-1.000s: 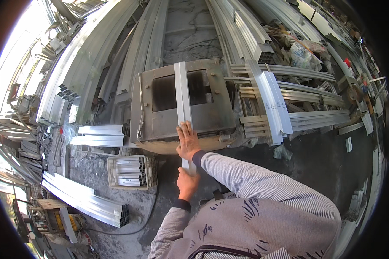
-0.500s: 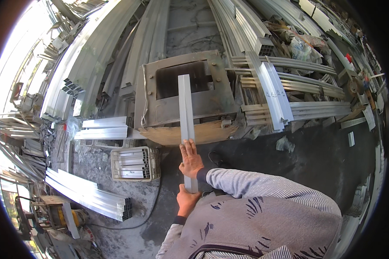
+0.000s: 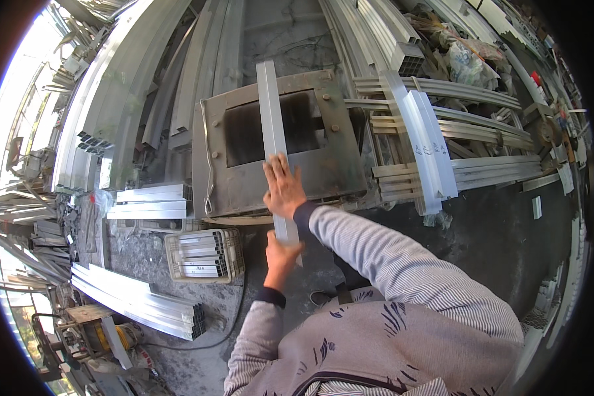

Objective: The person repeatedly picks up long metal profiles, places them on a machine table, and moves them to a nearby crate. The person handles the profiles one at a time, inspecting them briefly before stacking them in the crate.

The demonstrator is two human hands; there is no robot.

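A long pale aluminium profile (image 3: 272, 119) extends away from me over the dark opening of a grey metal housing (image 3: 244, 170). Its near end rests in my left hand (image 3: 282, 259), whose fingers are closed round it. Farther up, my right hand (image 3: 286, 190) lies across the top of the same piece, its thumb at the left edge and its fingers over the upper face. The far tip reaches past the back rim of the housing. My palms hide parts of the profile.
A plastic crate (image 3: 232, 266) of short cut profiles stands left of me, near a bundle of longer lengths (image 3: 142, 303) on the floor. On the right, marked profiles (image 3: 431, 152) lie across a stack of bars (image 3: 495, 173). A cable (image 3: 241, 310) runs along the floor.
Both hands have moved forward, carrying the profile farther over the housing, its far tip now beyond the opening. The view has shifted slightly.
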